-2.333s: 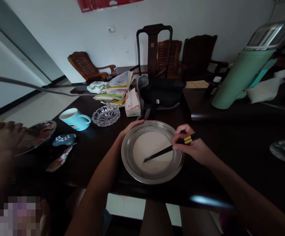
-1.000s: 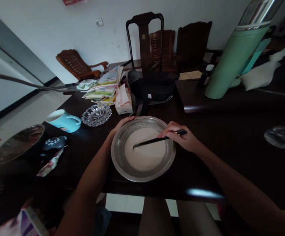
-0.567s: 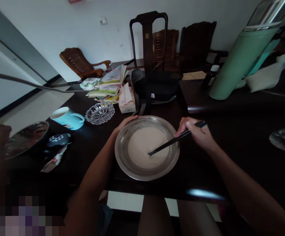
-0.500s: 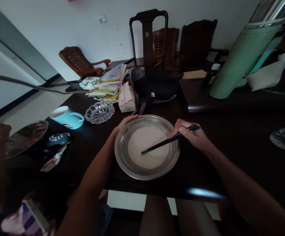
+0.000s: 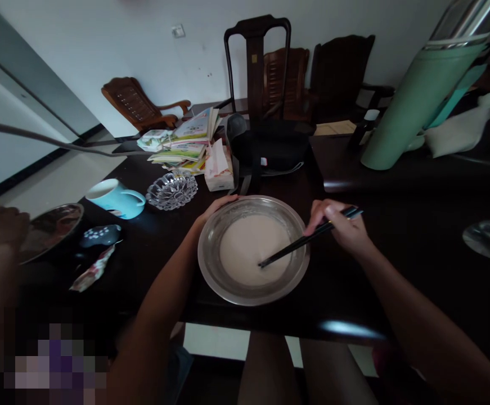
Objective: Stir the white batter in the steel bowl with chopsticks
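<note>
A wide steel bowl (image 5: 209,269) stands in front of me on the dark table, holding a pale, milky batter (image 5: 245,247). My left hand (image 5: 219,206) is closed on the bowl's far left rim, its fingers partly hidden behind the edge. Dark chopsticks (image 5: 297,243) are pinched in my right hand (image 5: 341,225), just right of the bowl. They slant down to the left, and their tips dip into the batter near its middle.
To the left are a blue mug (image 5: 120,201), a glass dish (image 5: 172,191) and another person's hand (image 5: 2,233) by a second bowl (image 5: 65,225). Behind my bowl sit a tissue box (image 5: 219,174), stacked booklets (image 5: 189,138) and a black bag (image 5: 270,146). A tall green flask (image 5: 417,107) stands right.
My right hand has shifted to the right with the chopsticks, and their tips have moved right through the batter. My left hand stays on the rim. The other person's hand moved slightly right.
</note>
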The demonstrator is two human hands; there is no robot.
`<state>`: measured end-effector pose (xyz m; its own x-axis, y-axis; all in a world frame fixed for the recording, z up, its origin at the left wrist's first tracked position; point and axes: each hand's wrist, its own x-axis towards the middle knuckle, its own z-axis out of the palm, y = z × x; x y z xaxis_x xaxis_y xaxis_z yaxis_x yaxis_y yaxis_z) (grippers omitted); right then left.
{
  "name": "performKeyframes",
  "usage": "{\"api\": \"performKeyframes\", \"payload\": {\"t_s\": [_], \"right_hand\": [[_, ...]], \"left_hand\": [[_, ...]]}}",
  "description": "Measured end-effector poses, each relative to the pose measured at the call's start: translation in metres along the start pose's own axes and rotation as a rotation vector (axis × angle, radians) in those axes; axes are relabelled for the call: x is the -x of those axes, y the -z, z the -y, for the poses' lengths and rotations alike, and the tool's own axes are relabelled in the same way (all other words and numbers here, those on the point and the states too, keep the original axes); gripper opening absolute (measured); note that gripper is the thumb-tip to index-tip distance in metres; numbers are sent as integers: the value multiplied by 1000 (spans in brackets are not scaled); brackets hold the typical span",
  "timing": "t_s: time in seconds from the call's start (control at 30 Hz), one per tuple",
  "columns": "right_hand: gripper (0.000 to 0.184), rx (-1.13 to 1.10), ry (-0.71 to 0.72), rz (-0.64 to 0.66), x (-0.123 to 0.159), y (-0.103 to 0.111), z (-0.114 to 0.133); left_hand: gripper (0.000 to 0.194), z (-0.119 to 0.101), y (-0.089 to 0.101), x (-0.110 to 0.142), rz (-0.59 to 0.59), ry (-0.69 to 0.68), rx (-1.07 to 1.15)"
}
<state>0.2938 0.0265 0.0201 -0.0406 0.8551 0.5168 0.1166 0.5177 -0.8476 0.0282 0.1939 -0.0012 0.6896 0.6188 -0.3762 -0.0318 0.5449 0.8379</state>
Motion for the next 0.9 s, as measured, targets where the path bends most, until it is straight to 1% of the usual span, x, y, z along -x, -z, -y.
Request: {"api": "performKeyframes", "payload": {"t_s": [0.07, 0.1, 0.17, 0.2, 0.27, 0.33, 0.37, 0.4, 0.43, 0.47, 0.57, 0.67, 0.7, 0.73, 0.8, 0.9], "right_hand": [[36, 86, 0, 131, 1, -8, 2], [32, 135, 11, 162, 1, -10, 3], [27, 227, 37, 142, 0, -10, 3], [27, 256, 37, 96, -1, -8, 3], [30, 246, 32, -49, -2, -1, 1], [35, 145, 43, -210, -3, 6, 0], [37, 79, 52, -266, -3, 8, -1], [39, 23, 60, -288, -3, 9, -1], [40, -15, 60, -273, -2, 9, -1], [42, -35, 50, -230, -2, 7, -1], [42, 21, -5, -18, 0, -3, 2], [32, 138, 0, 165, 1, -12, 4], [28, 172, 15, 192, 0, -13, 4], [25, 204, 28, 189, 0, -12, 4], [24, 251, 32, 115, 0, -9, 4], [32, 205, -9, -96, -1, -1, 4]], "left_hand": [[28, 0, -1, 1, -11, -6, 5], [28, 0, -2, 1, -12, -7, 4], [29, 0, -1, 1, -15, -5, 1], [30, 0, -1, 0, -14, -5, 1], [31, 0, -1, 0, -9, -7, 6], [30, 0, -1, 0, -2, -6, 10], [29, 0, -2, 0, -2, -3, 8], [29, 0, -2, 0, -7, 0, 5], [28, -1, -3, 1, -13, 3, 2], [27, -1, -4, 2, -22, 5, -2], [26, -2, -6, 3, -56, 13, -15], [27, -1, -6, 4, -74, 17, -18], [27, -1, -5, 4, -74, 23, -13], [27, -1, -4, 3, -74, 31, -7], [28, 0, -2, 3, -72, 41, 4], [27, -1, -1, 3, -79, 43, 10]]}}
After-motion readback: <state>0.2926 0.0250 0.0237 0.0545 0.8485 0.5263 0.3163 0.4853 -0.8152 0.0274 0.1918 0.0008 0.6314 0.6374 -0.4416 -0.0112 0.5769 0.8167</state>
